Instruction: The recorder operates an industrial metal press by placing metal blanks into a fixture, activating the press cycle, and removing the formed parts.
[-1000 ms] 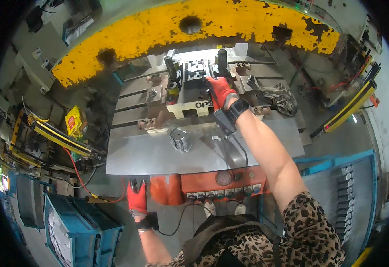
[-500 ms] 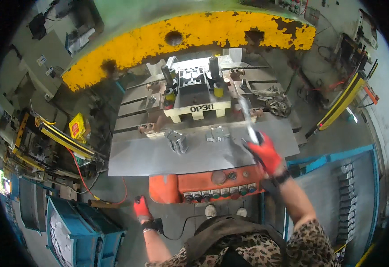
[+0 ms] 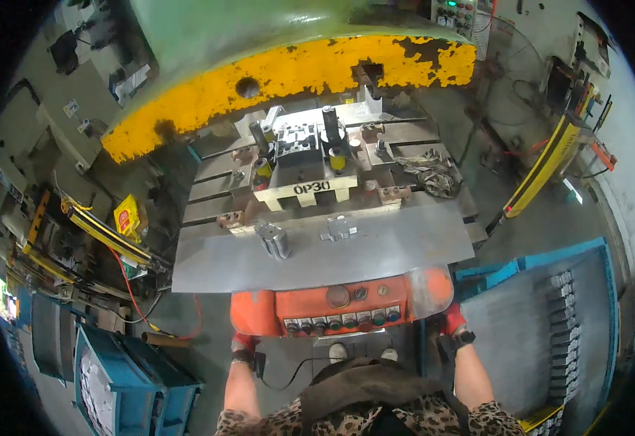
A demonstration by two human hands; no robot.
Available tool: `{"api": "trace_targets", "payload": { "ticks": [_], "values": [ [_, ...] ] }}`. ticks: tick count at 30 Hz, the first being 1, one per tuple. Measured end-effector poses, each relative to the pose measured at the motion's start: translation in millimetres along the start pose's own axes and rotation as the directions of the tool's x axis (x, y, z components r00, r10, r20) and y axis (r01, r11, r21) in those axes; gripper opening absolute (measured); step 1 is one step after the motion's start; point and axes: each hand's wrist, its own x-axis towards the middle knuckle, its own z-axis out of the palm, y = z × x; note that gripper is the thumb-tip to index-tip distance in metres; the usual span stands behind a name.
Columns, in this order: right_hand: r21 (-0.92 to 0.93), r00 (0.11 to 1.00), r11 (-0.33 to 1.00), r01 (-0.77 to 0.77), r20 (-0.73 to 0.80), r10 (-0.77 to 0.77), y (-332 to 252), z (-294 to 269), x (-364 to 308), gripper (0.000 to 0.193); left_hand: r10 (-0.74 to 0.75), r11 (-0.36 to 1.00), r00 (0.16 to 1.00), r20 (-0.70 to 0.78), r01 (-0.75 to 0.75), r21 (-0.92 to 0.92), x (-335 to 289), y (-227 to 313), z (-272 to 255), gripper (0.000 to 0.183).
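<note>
Both hands wear red gloves and rest at the ends of the orange control box point(image 3: 339, 305) mounted below the steel press table point(image 3: 317, 254): the left hand point(image 3: 243, 343) under its left end, the right hand point(image 3: 452, 320) against its right end. Whether either hand grips cannot be determined. Two small metal parts point(image 3: 274, 238) point(image 3: 339, 229) lie on the table before the die point(image 3: 304, 163).
</note>
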Motion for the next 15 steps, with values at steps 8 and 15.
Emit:
{"api": "trace_targets", "payload": {
  "ticks": [8,15],
  "values": [
    [0.037,0.996,0.998,-0.041,-0.078,0.043,-12,10,49,0.040,-0.017,1.000,0.996,-0.085,0.016,-0.013,-2,6,-2,0.054],
    [0.039,0.989,0.999,-0.037,-0.143,0.042,1,16,51,0.037,-0.006,1.000,0.995,-0.099,0.004,-0.024,-2,12,8,0.054]
  ]
}}
